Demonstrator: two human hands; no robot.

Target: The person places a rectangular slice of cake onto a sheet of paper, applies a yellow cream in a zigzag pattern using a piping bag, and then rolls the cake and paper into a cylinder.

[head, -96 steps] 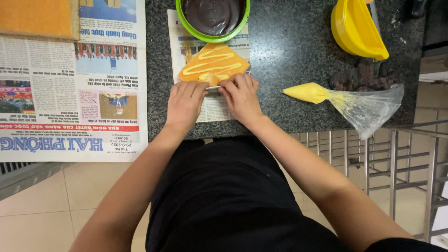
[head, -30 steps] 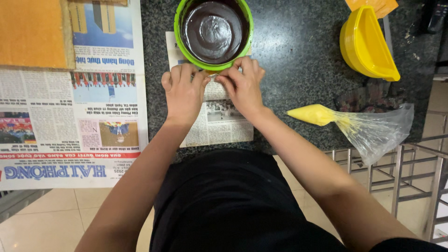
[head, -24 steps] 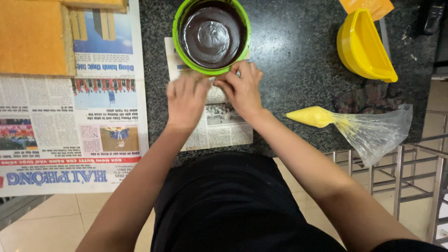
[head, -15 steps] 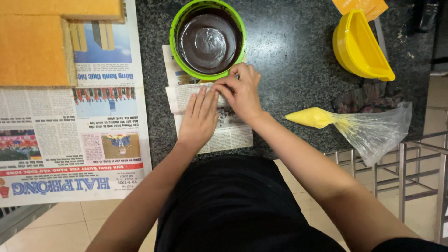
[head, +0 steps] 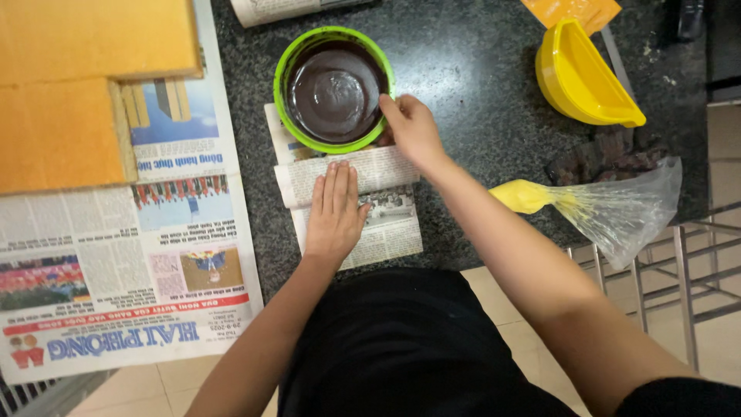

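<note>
Hands (head: pixel 333 210) (head: pixel 411 128) — flat on newspaper sheet (head: pixel 386 224), at green bowl (head: pixel 333 89) rim

The folded newspaper (head: pixel 386 208) hides whatever it wraps; contents unseen.

Even indoor light falls from overhead, bright enough to read every surface clearly. A pale sheen sits in the middle of the glossy dark brown mixture in the round green plastic bowl (head: pixel 334 89). Just below that bowl, soft shadows edge the flat left hand (head: pixel 333 210). Focus is sharp around the bowl, with no motion blur visible.
</note>
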